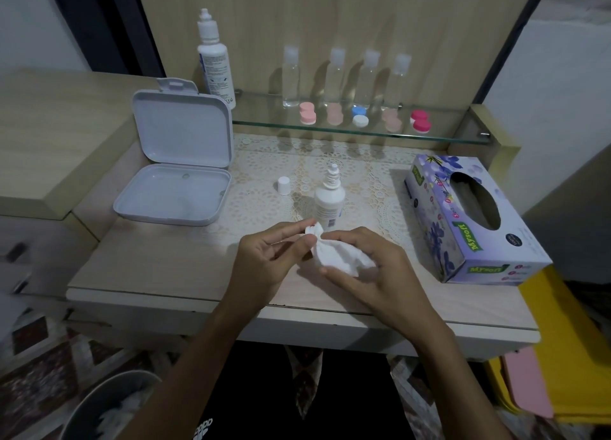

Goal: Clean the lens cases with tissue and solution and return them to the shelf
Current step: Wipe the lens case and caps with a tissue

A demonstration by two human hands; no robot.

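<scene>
- The left hand (pixel 271 257) and the right hand (pixel 367 267) meet over the near middle of the pale wooden table (pixel 158 274), both grasping a crumpled white tissue (pixel 334 254).
- The left hand's thumb and fingers pinch the tissue's upper left end; the right hand's fingers curl round its bulk. Whether a lens case sits inside the tissue cannot be told.
- Just beyond the hands stands a small white solution bottle (pixel 329 201) with its nozzle bare; its white round cap (pixel 283 185) lies to the left on the lace mat (pixel 264 161).
- On the far glass shelf (pixel 439 132) sit five round lens cases: a pink one (pixel 307 113), a pale peach one (pixel 334 113), a blue and white one (pixel 359 116), another peach one (pixel 391 120) and a magenta and white one (pixel 420 121).
- Four clear plastic bottles (pixel 291 79) stand behind them, and a tall white solution bottle (pixel 215 59) at the shelf's left end.
- An open white hinged plastic box (pixel 175 175) lies at the left; a purple flowered tissue box (pixel 469 218) at the right.
</scene>
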